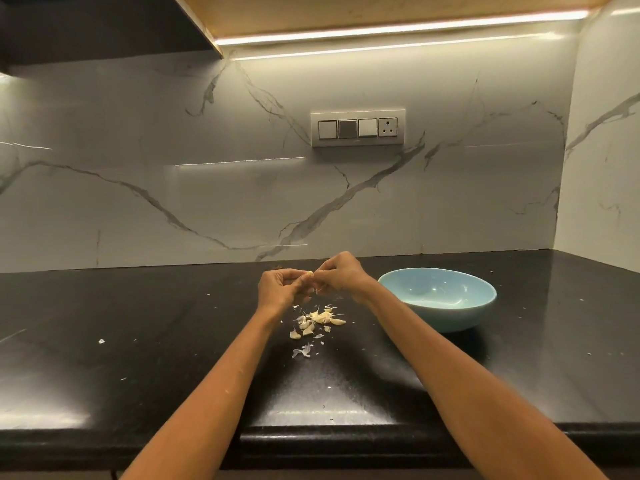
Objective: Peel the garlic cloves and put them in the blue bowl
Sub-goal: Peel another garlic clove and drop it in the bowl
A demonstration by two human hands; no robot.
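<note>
No readable text, labels, brands or numbers anywhere. The switch plate (357, 129) on the back wall has blank rockers and a socket, no markings legible. The bowl (440, 299) is plain, no print or logo visible.
</note>
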